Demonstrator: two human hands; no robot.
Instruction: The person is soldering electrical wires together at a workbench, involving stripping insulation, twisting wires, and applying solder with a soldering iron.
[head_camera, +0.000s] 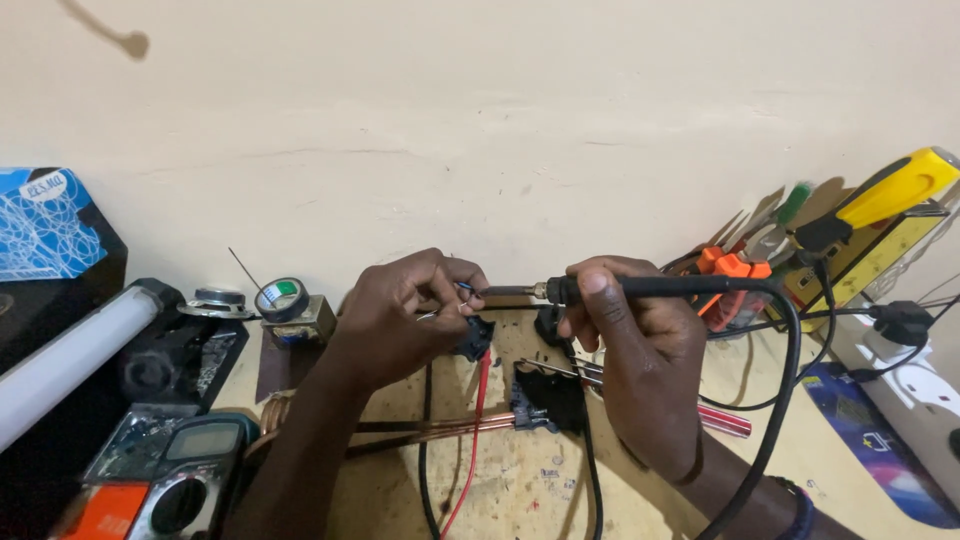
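Note:
My right hand (640, 350) grips a black soldering iron (640, 288) held level, its metal tip pointing left. The tip meets a thin wire end pinched in the fingers of my left hand (400, 320). Just below that hand sits a small black part (476, 338) with a red wire (474, 420) and a black wire (428, 450) running toward me. The iron's black cord (790, 350) loops down past my right wrist. A second black part (548, 400) lies on the bench between my hands, with copper rods (440, 430) leading into it.
A grey multimeter (185, 480) lies at the lower left beside a white tube (70, 355). A solder reel (281, 299) and small speaker (215, 300) stand near the wall. Pliers, screwdrivers (880, 200) and a white power strip (905, 380) crowd the right side.

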